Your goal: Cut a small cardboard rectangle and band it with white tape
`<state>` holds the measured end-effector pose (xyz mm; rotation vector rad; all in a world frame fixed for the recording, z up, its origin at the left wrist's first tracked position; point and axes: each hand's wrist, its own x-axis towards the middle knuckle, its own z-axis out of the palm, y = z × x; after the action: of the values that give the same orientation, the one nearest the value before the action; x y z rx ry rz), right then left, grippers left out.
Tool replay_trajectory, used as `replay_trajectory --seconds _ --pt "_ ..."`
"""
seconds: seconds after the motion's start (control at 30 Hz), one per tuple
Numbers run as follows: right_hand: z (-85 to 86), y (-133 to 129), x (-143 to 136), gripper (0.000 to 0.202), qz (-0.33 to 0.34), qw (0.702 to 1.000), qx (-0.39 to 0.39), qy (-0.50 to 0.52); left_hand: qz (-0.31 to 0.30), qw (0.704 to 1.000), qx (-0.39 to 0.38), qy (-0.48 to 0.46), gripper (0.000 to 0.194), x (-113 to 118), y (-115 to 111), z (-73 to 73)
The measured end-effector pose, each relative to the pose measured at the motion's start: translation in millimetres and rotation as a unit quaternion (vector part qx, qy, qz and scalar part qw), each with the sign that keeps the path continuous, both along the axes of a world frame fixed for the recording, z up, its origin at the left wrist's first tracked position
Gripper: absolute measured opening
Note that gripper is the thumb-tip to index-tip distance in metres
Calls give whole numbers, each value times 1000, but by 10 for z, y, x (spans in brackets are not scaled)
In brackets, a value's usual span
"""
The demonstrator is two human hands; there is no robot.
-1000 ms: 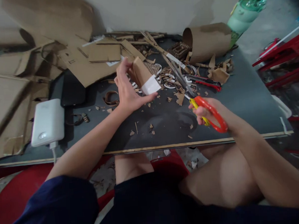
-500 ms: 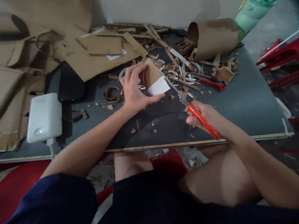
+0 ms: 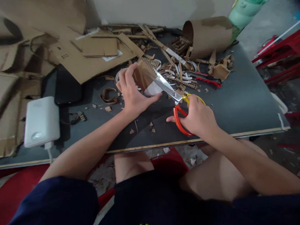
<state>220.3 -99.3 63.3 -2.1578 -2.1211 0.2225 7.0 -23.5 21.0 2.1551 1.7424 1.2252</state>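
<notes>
In my left hand (image 3: pixel 133 91) is a small piece of cardboard (image 3: pixel 143 76), brown with a white lower part, pinched between the thumb and the fingers. My right hand (image 3: pixel 199 116) grips a pair of scissors (image 3: pixel 167 88) by its handles, one loop red and the other yellow. The scissors' metal blades point up and left, and their tips lie at the right edge of the cardboard piece. Whether the blades touch it I cannot tell. Cardboard scraps and white strips (image 3: pixel 174 69) lie just behind the blades.
A white power bank (image 3: pixel 41 121) with a cable and a black phone-like slab (image 3: pixel 67 85) lie left. Flat cardboard sheets (image 3: pixel 87 63) cover the back left. A red utility knife (image 3: pixel 208 81), a cardboard tube (image 3: pixel 211 35) and a green bottle (image 3: pixel 247 10) are at the right.
My right hand has turned the scissors, so both handle loops and the broad side of the blades now show. The cardboard piece has tilted slightly in my left hand. The view has shifted a little.
</notes>
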Motion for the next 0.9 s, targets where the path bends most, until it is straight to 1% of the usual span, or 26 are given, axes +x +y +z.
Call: replay_trajectory --seconds 0.07,0.17,0.23,0.33,0.53,0.63,0.73,0.9 --pt "-13 20 6 82 9 1000 8 -11 4 1000 -21 4 113 -1 -7 4" --pt "6 52 22 69 24 999 -13 -32 3 1000 -30 4 116 5 -9 -4" --pt "28 65 31 65 27 998 -24 -46 -3 999 -39 16 117 12 -5 -10" --pt "51 71 28 64 27 997 -23 -62 -11 999 -39 25 116 17 0 -14" --pt "83 80 1 60 28 996 -25 -83 -19 1000 6 -23 104 16 9 -21" --pt "82 101 33 59 35 996 -21 -84 -12 1000 7 -21 102 24 13 -20" --pt "59 141 108 58 34 997 0 -73 -8 1000 9 -8 100 12 19 -12" --pt "28 264 296 58 -16 999 43 -26 -10 1000 8 0 94 -41 77 -51"
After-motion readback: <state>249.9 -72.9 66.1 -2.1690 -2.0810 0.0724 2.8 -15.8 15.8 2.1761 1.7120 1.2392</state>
